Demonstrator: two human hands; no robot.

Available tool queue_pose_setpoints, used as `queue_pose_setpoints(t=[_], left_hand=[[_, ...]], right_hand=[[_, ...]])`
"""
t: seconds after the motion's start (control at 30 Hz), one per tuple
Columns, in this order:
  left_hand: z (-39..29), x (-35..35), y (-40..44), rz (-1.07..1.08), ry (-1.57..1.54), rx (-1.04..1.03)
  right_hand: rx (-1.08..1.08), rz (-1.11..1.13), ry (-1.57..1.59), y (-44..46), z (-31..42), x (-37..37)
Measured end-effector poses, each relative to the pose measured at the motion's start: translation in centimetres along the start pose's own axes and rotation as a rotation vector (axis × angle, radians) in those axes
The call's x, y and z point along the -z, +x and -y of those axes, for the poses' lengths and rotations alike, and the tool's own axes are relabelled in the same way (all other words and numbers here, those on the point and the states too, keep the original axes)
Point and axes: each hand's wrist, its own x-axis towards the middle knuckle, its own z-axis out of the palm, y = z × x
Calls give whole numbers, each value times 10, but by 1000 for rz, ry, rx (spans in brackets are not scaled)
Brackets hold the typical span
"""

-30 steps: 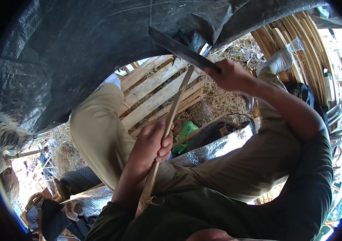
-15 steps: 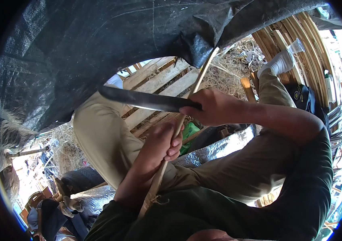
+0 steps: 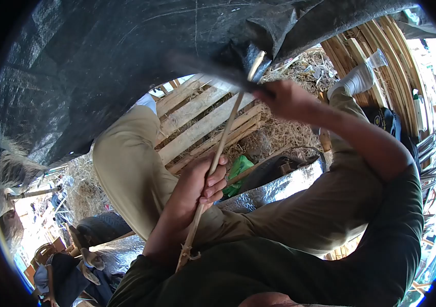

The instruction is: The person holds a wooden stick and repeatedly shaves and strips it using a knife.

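Observation:
A long thin wooden stick (image 3: 228, 128) runs diagonally from my chest up toward the dark sheeting. Its lower end near my shirt has curled shavings on it. My left hand (image 3: 205, 181) is wrapped round the stick at about its middle. Farther up, my right hand (image 3: 292, 102) grips the handle of a long dark-bladed knife (image 3: 218, 74). The blade is smeared by motion, points to the upper left and crosses the stick near its upper part. Whether blade and stick touch I cannot tell.
Dark plastic sheeting (image 3: 100, 61) hangs across the top. Between my legs are pale wooden slats (image 3: 197, 133), straw, a green bag (image 3: 239, 171) and a shiny foil surface (image 3: 279, 187). Stacked planks (image 3: 397, 66) lie at upper right. Another person (image 3: 67, 279) is at lower left.
My right hand first brought the knife down and left along the stick, then back up near the stick's upper part. My left hand and the stick shifted slightly.

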Motion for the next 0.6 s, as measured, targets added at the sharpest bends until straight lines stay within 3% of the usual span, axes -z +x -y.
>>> queue_pose_setpoints(t=[0.13, 0.17, 0.23, 0.27, 0.37, 0.43, 0.57, 0.6], left_hand=[[2, 1, 5, 109, -154, 76], [4, 2, 6, 149, -201, 117], [9, 6, 8, 208, -292, 172], [9, 6, 9, 238, -335, 197], [6, 8, 8, 213, -269, 183], [6, 10, 4, 216, -292, 182], [11, 13, 8, 321, -387, 242], [13, 16, 7, 318, -400, 266]], right_hand=[[-168, -4, 37, -10, 8, 1], [-96, 15, 64, -18, 12, -17], [405, -52, 9, -24, 22, -22], [375, -12, -85, -18, 15, -21], [3, -8, -15, 4, -9, -7], [79, -215, -116, 21, -33, 11], [-31, -83, -47, -5, -15, -9], [234, -134, -46, -10, -14, -18]])
